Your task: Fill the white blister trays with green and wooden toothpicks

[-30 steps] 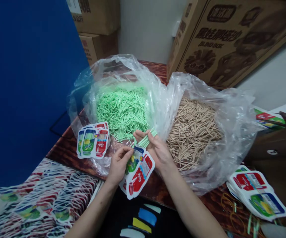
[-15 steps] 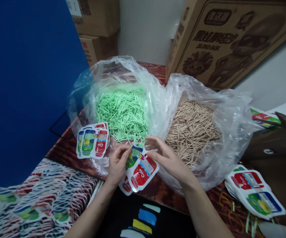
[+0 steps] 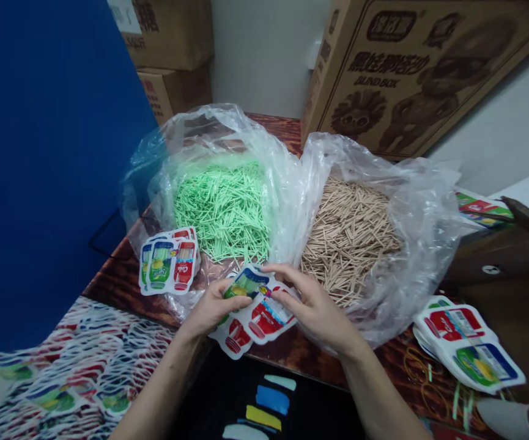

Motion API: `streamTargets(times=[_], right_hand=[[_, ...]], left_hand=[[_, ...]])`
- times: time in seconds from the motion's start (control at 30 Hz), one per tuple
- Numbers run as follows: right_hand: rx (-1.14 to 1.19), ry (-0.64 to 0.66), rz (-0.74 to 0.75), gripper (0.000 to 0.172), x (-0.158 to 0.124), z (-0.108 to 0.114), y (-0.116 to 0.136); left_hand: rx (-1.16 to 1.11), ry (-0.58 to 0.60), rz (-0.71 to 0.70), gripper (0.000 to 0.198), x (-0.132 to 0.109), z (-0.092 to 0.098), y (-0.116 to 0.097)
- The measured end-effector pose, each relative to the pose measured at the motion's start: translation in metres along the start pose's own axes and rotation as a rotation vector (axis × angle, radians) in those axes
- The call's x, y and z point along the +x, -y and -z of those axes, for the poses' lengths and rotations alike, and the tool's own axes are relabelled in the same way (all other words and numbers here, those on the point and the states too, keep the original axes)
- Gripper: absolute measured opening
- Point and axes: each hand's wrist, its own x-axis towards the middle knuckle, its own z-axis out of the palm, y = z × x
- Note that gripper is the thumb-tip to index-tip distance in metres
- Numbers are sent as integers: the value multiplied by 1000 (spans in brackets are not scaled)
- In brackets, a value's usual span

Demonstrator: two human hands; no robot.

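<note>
Left hand [image 3: 211, 307] and right hand [image 3: 318, 313] hold printed pouch [image 3: 258, 305] between them, low over the tabletop [image 3: 112, 284]; fingers closed on it, left on the green half, right on the red half. Pouch spans crosswise, equally near both hands. Tan sticks [image 3: 351, 229] lie just beyond the right hand, green sticks [image 3: 222, 205] beyond the left

The tilted cardboard box [image 3: 411, 67] behind the bags bears bold Chinese characters, with "BLIND BOX" printed beneath them. On the stack of printed packets [image 3: 169, 267] on the worktop, the red half reads "Cola". The lettering on the held packets [image 3: 257, 302] is too blurred to read.
</note>
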Motion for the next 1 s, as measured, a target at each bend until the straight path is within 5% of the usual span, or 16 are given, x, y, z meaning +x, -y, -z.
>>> streamTargets(times=[0.13,0.3,0.47,0.67,0.83,0.9,1.0], right_hand=[[-127,45,18,32,-2,3,3],[-115,7,59,34,3,2,3],[-181,25,35,15,8,0,-4],[-237,18,92,23,4,-7,-4],[-253,-221,-43,24,-12,-15,-6],[-257,-273,-99,9,-19,-18,-10],[-221,-302,-101,16,-27,-22,-17]], left_hand=[[119,-80,-136,16,3,-8,5],[94,-43,-95,19,3,-19,12],[59,-38,-45,22,0,-23,19],[0,-134,-10,24,1,-25,33],[-76,-194,93,27,0,-21,21],[-90,-105,178,32,-2,-21,10],[-38,166,304,43,-4,-28,-1]])
